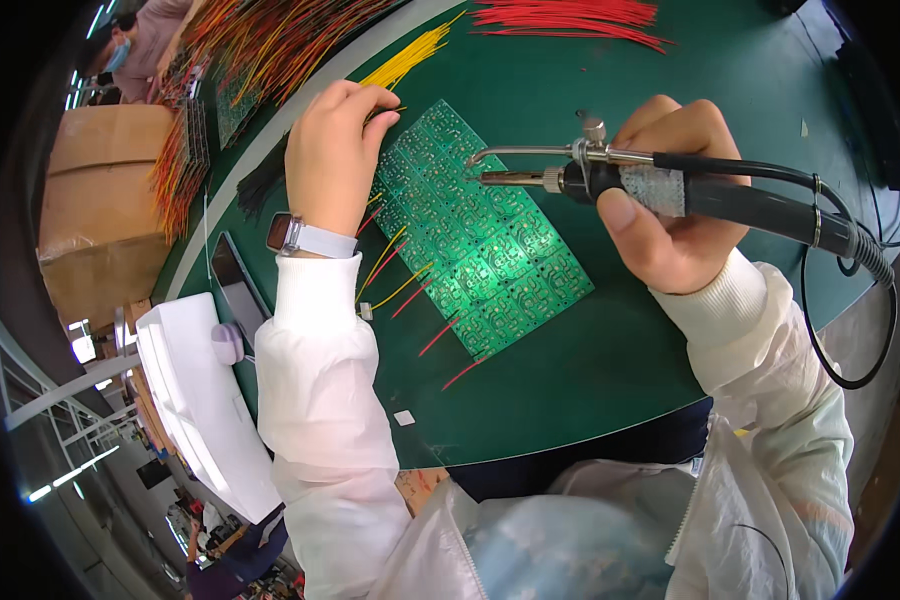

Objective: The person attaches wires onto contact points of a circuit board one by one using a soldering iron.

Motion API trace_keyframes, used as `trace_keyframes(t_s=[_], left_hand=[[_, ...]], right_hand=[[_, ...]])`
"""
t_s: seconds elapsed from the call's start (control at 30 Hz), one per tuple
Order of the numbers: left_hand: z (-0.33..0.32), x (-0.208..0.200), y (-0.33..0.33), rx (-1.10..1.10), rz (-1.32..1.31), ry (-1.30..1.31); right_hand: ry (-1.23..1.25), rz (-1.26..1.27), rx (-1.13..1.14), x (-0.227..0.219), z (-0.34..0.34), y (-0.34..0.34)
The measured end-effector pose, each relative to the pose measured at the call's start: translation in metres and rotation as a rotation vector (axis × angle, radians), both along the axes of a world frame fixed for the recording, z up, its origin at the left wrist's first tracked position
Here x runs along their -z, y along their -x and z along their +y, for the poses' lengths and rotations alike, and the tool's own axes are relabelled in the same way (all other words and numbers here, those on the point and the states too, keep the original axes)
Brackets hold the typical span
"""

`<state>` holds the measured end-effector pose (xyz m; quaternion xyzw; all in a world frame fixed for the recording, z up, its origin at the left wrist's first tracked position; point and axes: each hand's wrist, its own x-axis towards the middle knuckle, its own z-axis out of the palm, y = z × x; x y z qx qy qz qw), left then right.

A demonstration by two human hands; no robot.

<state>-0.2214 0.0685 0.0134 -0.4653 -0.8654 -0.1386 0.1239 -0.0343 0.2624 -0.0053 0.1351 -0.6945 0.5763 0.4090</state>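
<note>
A green circuit board panel lies at an angle on the table between my hands. Several red and yellow wires stick out from its left edge. My right hand grips a soldering iron with a thin metal feed tube clamped above it. The iron's tip points left, over the upper part of the board; whether it touches cannot be made out. At the board's upper left edge my left hand is closed in a pinch around a thin dark wire, mostly hidden by the fingers.
Yellow wires, red wires and black wires lie in bundles around the far side. A phone, a white foam box and a cardboard box are at left. The iron's cable loops at right.
</note>
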Motion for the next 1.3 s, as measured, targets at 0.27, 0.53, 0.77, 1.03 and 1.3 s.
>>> trace_keyframes(t_s=[0.27,0.53,0.77,1.03,1.3], left_hand=[[0.005,0.003,-0.003,0.027,0.147,0.027],[-0.005,-0.032,-0.047,-0.268,0.023,-0.297],[-0.024,-0.002,0.0,-0.148,0.136,-0.216],[-0.015,-0.02,-0.018,-0.225,-0.225,-0.43],[-0.035,-0.002,-0.12,-0.212,-0.204,-0.524]], right_hand=[[-0.1,-0.034,-0.005,0.003,0.004,-0.003],[-0.069,-0.092,-0.011,0.006,0.006,-0.004],[-0.024,-0.064,-0.002,0.011,-0.004,-0.002],[-0.07,-0.12,-0.021,0.007,-0.002,-0.002],[0.001,-0.137,0.009,0.018,-0.001,-0.009]])
